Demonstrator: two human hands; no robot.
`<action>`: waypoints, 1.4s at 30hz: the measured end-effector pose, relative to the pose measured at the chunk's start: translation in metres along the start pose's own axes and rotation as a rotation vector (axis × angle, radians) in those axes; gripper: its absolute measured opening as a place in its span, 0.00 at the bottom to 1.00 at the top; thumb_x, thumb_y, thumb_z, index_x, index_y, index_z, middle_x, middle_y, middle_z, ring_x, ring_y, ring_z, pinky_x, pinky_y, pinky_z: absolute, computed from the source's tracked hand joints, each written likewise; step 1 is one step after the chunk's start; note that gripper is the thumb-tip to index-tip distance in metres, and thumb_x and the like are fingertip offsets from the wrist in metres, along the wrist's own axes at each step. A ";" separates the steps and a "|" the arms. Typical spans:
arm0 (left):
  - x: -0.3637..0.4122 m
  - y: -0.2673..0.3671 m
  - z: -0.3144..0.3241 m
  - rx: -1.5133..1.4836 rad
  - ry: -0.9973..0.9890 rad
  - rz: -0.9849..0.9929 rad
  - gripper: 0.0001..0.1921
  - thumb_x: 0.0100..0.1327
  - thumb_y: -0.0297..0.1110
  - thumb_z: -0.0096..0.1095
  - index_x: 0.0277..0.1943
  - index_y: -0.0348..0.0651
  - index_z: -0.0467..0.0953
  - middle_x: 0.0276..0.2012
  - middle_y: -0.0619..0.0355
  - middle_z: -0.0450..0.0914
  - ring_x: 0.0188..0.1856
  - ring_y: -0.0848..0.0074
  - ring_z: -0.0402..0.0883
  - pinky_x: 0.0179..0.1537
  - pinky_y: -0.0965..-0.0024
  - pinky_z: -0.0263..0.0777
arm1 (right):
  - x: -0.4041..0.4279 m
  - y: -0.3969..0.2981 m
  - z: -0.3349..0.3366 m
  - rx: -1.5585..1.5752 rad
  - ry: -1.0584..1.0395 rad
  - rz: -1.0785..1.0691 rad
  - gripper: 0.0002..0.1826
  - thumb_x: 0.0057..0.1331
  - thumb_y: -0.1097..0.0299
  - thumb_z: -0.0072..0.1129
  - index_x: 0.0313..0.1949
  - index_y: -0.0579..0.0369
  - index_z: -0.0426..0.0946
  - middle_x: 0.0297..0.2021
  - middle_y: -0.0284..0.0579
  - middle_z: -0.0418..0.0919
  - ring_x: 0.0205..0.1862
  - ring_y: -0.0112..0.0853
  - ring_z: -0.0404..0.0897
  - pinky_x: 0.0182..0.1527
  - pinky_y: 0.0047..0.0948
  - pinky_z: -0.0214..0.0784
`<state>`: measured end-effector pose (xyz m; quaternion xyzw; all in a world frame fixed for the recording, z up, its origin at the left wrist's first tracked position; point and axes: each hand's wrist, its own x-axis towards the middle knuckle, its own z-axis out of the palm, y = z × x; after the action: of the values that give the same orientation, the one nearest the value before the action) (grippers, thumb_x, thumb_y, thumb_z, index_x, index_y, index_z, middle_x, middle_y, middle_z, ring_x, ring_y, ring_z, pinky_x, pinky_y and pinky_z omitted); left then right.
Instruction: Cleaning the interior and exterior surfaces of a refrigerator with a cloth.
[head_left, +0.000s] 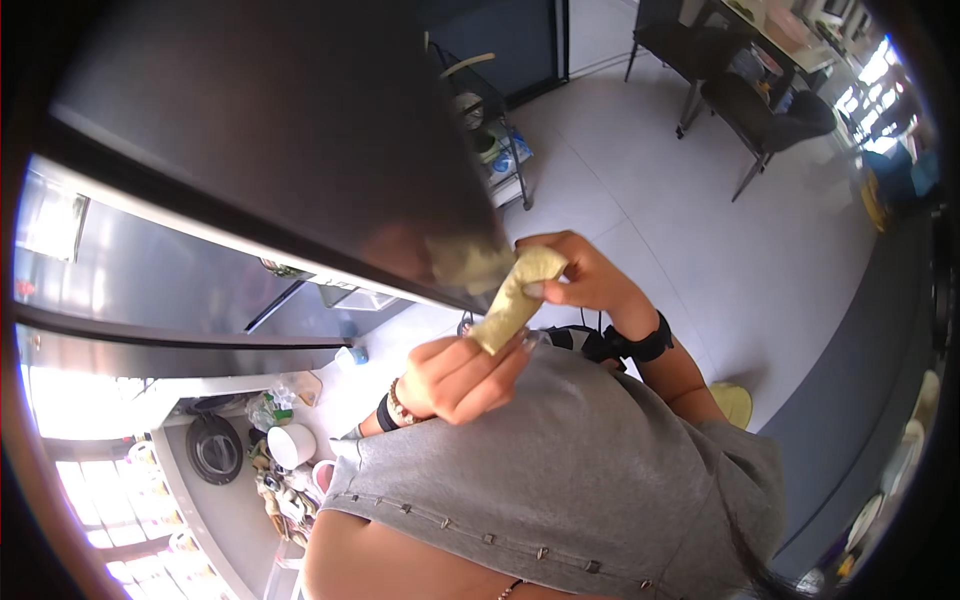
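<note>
A folded pale yellow cloth (506, 311) is stretched between my two hands, beside the edge of a tall dark glossy door (322, 142). My left hand (465, 379) pinches the cloth's lower end with bent fingers, and a beaded bracelet and black band circle that wrist. At the upper end, my right hand (589, 274) grips the cloth with the thumb on top; a black strap is around the wrist. The door surface shows a blurred reflection of cloth and hand. I cannot tell whether the cloth touches the door edge.
A wire rack trolley (499, 142) stands beyond the door. Dark chairs (765, 124) and a table are at the upper right. A grey counter (832, 375) runs along the right. At the lower left are a front-loading washing machine (214, 450) and a white bucket (291, 446).
</note>
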<state>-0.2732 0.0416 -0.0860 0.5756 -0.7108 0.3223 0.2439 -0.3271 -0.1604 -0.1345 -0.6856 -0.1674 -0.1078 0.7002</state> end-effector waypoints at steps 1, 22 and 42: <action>-0.003 0.005 -0.006 0.015 0.025 0.005 0.11 0.43 0.23 0.57 0.34 0.40 0.78 0.29 0.63 0.81 0.21 0.85 0.72 0.20 0.86 0.62 | 0.004 -0.001 0.006 0.017 -0.062 -0.016 0.10 0.55 0.67 0.56 0.28 0.63 0.72 0.24 0.39 0.70 0.27 0.26 0.69 0.29 0.25 0.60; -0.131 -0.029 -0.087 0.689 0.288 -0.942 0.18 0.40 0.19 0.53 0.39 0.38 0.77 0.34 0.52 0.77 0.34 0.61 0.75 0.37 0.65 0.71 | 0.162 0.089 0.198 0.314 -0.305 0.119 0.12 0.66 0.66 0.53 0.37 0.65 0.77 0.23 0.39 0.79 0.27 0.20 0.78 0.29 0.17 0.69; -0.220 -0.211 -0.117 0.551 0.307 -0.792 0.30 0.41 0.19 0.55 0.54 0.41 0.73 0.45 0.51 0.72 0.47 0.58 0.74 0.54 0.54 0.65 | 0.316 0.123 0.245 0.245 0.022 -0.053 0.12 0.67 0.68 0.51 0.39 0.67 0.76 0.28 0.40 0.80 0.29 0.20 0.79 0.30 0.18 0.69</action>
<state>-0.0220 0.2458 -0.1274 0.7902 -0.2823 0.4614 0.2880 -0.0106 0.1134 -0.1266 -0.5892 -0.1899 -0.1127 0.7772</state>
